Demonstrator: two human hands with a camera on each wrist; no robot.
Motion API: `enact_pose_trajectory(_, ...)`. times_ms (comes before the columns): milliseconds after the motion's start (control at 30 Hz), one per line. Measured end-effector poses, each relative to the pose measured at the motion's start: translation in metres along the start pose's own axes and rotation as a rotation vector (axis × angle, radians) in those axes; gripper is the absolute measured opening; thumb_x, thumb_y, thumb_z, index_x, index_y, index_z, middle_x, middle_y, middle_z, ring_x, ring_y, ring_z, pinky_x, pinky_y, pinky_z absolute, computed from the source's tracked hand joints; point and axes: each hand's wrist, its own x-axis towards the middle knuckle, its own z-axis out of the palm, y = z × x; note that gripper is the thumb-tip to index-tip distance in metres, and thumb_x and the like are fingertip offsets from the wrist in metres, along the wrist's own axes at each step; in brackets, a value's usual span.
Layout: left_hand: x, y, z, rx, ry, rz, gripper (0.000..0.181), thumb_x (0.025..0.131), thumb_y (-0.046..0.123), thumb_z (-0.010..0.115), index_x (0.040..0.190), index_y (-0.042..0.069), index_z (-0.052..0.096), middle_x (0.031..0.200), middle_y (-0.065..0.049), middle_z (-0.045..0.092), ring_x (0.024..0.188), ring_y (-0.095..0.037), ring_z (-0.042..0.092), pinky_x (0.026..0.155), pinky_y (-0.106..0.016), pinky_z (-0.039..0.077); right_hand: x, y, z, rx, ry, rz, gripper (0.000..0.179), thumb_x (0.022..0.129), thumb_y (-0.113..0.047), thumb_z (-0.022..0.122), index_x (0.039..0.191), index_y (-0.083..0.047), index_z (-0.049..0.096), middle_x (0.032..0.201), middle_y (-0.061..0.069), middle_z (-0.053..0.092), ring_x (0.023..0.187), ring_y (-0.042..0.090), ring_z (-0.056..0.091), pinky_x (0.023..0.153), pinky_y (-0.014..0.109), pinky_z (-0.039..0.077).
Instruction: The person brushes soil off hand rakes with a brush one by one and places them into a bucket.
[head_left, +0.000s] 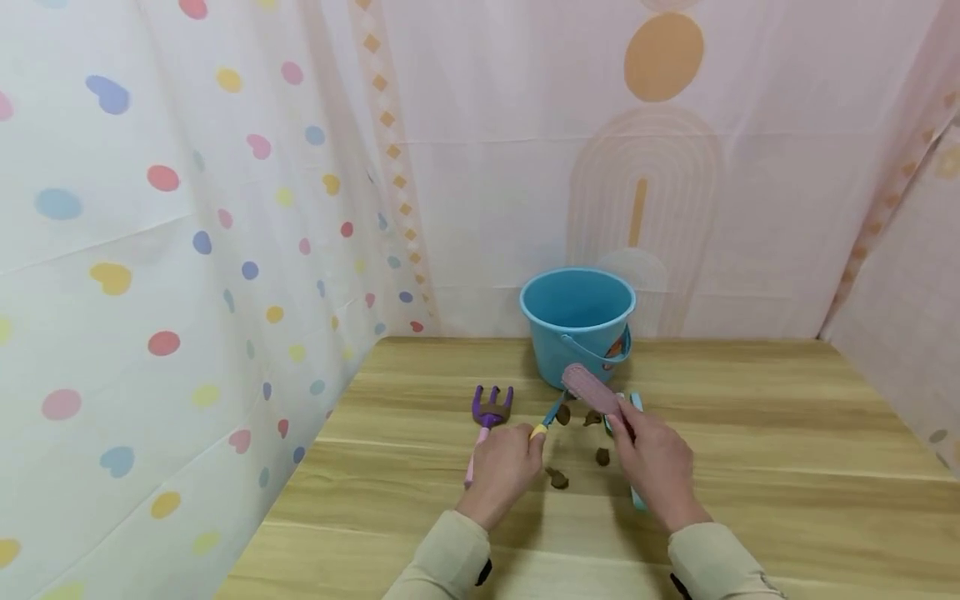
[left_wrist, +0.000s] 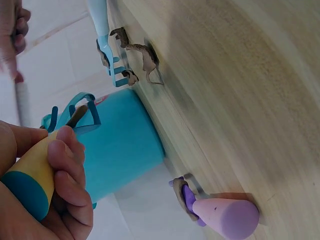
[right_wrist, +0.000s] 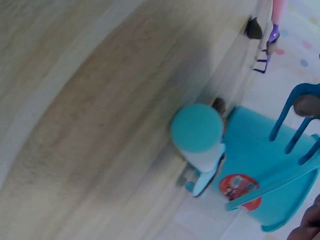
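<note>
My left hand (head_left: 501, 463) grips the yellow handle (left_wrist: 37, 162) of a small toy rake with blue tines (right_wrist: 295, 131). A brown lump (right_wrist: 307, 106) shows against those tines in the right wrist view. My right hand (head_left: 660, 463) holds a long, pink, round-ended brush-like tool (head_left: 591, 388), its head pointing at the left hand's rake. Both tools come together just in front of a blue bucket (head_left: 551, 354). Several brown clods (head_left: 558, 479) lie on the table below the hands. In the left wrist view the pink tool is blurred.
Left of the bucket lies a purple rake (head_left: 491, 412) with a pink handle and brown stuff on its tines. A light blue rake (left_wrist: 107, 55) rests on the wooden table (head_left: 757, 433) beneath the right hand. Patterned curtains (head_left: 480, 167) hang behind and at both sides.
</note>
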Motion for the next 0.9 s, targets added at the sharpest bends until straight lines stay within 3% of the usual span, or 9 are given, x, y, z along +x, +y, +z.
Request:
enact_pose_trajectory(100, 0.0009, -0.0001, -0.0014, -0.011, 0.003, -0.013, 0.034, 0.099, 0.028, 0.057, 0.068, 0.015, 0.056, 0.055, 0.005, 0.045, 0.049, -0.011, 0.044, 0.044, -0.029, 0.036, -0.0009, -0.0045, 0.0036, -0.024, 0.021, -0.134, 0.034, 0.088, -0.018, 0.075, 0.119, -0.005, 0.071, 0.084, 0.011, 0.069, 0.065, 0.027, 0.065, 0.047, 0.040, 0.047)
enact_pose_trajectory(200, 0.0013, 0.0003, -0.0018, -0.040, -0.012, -0.022, 0.036, 0.100, 0.027, 0.057, 0.065, 0.017, 0.053, 0.054, 0.005, 0.045, 0.048, -0.011, 0.043, 0.044, -0.029, 0.036, -0.0035, -0.0056, 0.0074, -0.070, 0.043, -0.176, 0.033, 0.085, -0.017, 0.078, 0.115, -0.006, 0.073, 0.079, 0.007, 0.066, 0.059, 0.023, 0.061, 0.044, 0.036, 0.044)
enact_pose_trajectory(333, 0.0014, 0.0015, -0.0016, -0.067, -0.013, -0.011, 0.037, 0.100, 0.026, 0.057, 0.064, 0.016, 0.052, 0.053, 0.006, 0.044, 0.046, -0.009, 0.041, 0.043, -0.028, 0.035, -0.0050, -0.0047, 0.0093, -0.099, 0.069, -0.125, 0.032, 0.086, -0.017, 0.077, 0.115, -0.006, 0.072, 0.087, 0.010, 0.070, 0.063, 0.026, 0.064, 0.045, 0.039, 0.046)
enact_pose_trajectory(567, 0.0014, 0.0024, -0.0009, -0.109, -0.028, -0.002, 0.037, 0.100, 0.023, 0.056, 0.064, 0.015, 0.053, 0.052, 0.005, 0.043, 0.043, -0.008, 0.041, 0.040, -0.025, 0.035, -0.0024, -0.0030, 0.0043, -0.078, -0.001, 0.003, 0.031, 0.093, -0.018, 0.070, 0.121, -0.005, 0.070, 0.087, 0.014, 0.069, 0.061, 0.032, 0.064, 0.047, 0.045, 0.047)
enact_pose_trajectory(800, 0.0031, 0.0002, -0.0018, -0.139, -0.024, 0.032, 0.033, 0.100, 0.022, 0.057, 0.069, 0.011, 0.059, 0.052, 0.006, 0.044, 0.044, -0.007, 0.041, 0.042, -0.023, 0.036, 0.0012, -0.0021, 0.0010, -0.046, -0.053, 0.045, 0.033, 0.094, -0.019, 0.068, 0.123, -0.002, 0.068, 0.087, 0.016, 0.069, 0.058, 0.029, 0.063, 0.045, 0.042, 0.045)
enact_pose_trajectory(900, 0.0030, -0.0006, -0.0010, -0.173, -0.031, 0.029, 0.028, 0.098, 0.027, 0.062, 0.078, 0.008, 0.067, 0.056, 0.006, 0.049, 0.047, -0.006, 0.043, 0.043, -0.023, 0.037, 0.0010, -0.0018, 0.0011, -0.028, -0.075, 0.074, 0.034, 0.095, -0.020, 0.068, 0.124, -0.002, 0.067, 0.085, 0.016, 0.069, 0.061, 0.030, 0.063, 0.047, 0.043, 0.046)
